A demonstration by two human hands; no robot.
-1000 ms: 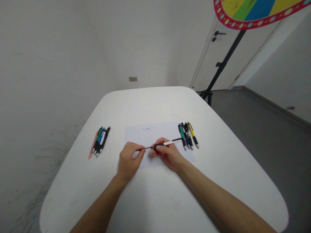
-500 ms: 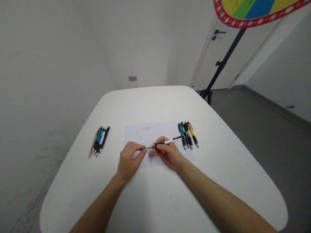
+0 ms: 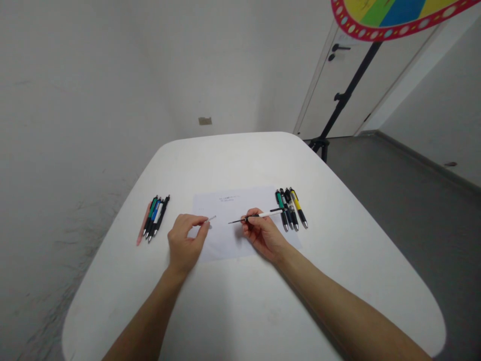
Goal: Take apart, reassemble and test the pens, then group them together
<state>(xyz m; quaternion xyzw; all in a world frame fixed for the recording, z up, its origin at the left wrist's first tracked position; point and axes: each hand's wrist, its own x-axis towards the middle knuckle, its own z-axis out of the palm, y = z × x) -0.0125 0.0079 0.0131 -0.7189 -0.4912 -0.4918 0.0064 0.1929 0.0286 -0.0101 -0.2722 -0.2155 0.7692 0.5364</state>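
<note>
My left hand (image 3: 187, 240) is closed in a pinch, thumb against forefinger, over the left part of a sheet of paper (image 3: 210, 245). From its fingertips juts a thin, pale, short piece (image 3: 212, 218), too small to name surely. My right hand (image 3: 265, 235) grips a white pen (image 3: 265, 214) with a black grip, held nearly level above the paper's right part. A thin dark refill (image 3: 236, 221) sticks out of the pen's front end and points at my left hand. A gap separates the refill tip from the pale piece.
Several pens (image 3: 155, 218) lie bunched on the left of the white table (image 3: 233, 160). Another group of pens (image 3: 290, 208), green, black and yellow among them, lies right, just beyond my right hand. A tripod stand (image 3: 349, 90) holds a colourful wheel (image 3: 398, 20) behind the table.
My left hand has moved left, away from the pen tip, with the thin pale piece in its pinch. The refill's front now shows uncovered. My right hand has shifted slightly right.
</note>
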